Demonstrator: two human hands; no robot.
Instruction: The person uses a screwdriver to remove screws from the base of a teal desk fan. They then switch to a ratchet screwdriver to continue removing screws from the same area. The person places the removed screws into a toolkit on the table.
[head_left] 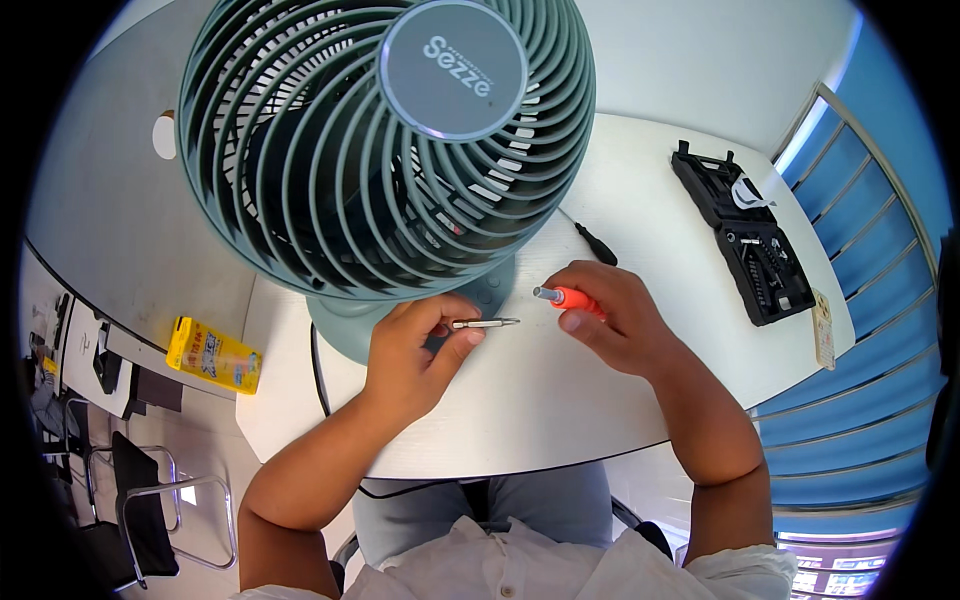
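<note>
In my left hand (420,350), thumb and fingertips pinch a short metal double-ended bit (480,323), held level, its tip pointing right. My right hand (615,320) is wrapped round a red screwdriver handle (574,300), whose silver socket end faces left toward the bit, with a small gap between them. Both hands are just in front of the grey-green fan (385,200), whose base (340,335) is behind my left hand. Beyond my right hand lies a black-handled screwdriver (595,243), its shaft partly hidden by the fan.
An open black tool case (762,275) lies at the right of the white table (500,420), beside a metal railing (869,165). A yellow pack (215,355) is at the left. A black cable (318,370) runs past the base. A black chair (135,500) stands lower left.
</note>
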